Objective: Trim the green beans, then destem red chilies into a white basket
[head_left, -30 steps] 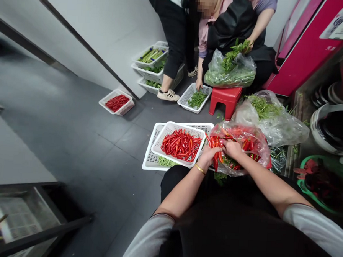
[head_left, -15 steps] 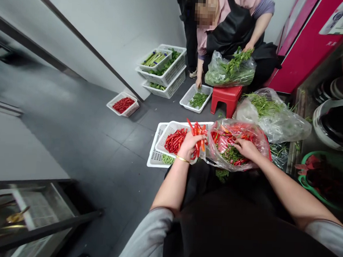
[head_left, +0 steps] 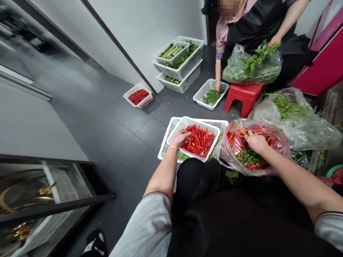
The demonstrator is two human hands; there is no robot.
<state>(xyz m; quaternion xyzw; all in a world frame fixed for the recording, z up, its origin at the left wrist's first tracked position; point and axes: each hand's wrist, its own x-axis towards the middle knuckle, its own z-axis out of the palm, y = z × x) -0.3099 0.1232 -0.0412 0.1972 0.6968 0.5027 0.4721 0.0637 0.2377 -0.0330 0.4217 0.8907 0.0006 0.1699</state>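
My left hand (head_left: 180, 137), with a gold bangle (head_left: 173, 147) on its wrist, rests at the near rim of a white plastic basket (head_left: 194, 124) and holds nothing I can see. That basket is heaped with cut red chilies (head_left: 198, 141) and sits on a larger white basket (head_left: 166, 143). My right hand (head_left: 255, 142) is inside a clear plastic bag (head_left: 280, 143) of red chilies and green stems. Its fingertips are next to an orange-red chili (head_left: 242, 129). Whether it grips anything is hidden.
A co-worker's hand (head_left: 218, 85) touches greens in a white basket (head_left: 210, 103) beside a red stool (head_left: 243, 97). A bag of greens (head_left: 309, 132) lies right, with stacked baskets of vegetables (head_left: 177, 67) behind and a small chili basket (head_left: 138, 98) on the grey tile floor.
My left hand has come down and no longer holds the bunch of chilies, now resting at the basket's rim. My right hand stays in the bag. The view has swung slightly.
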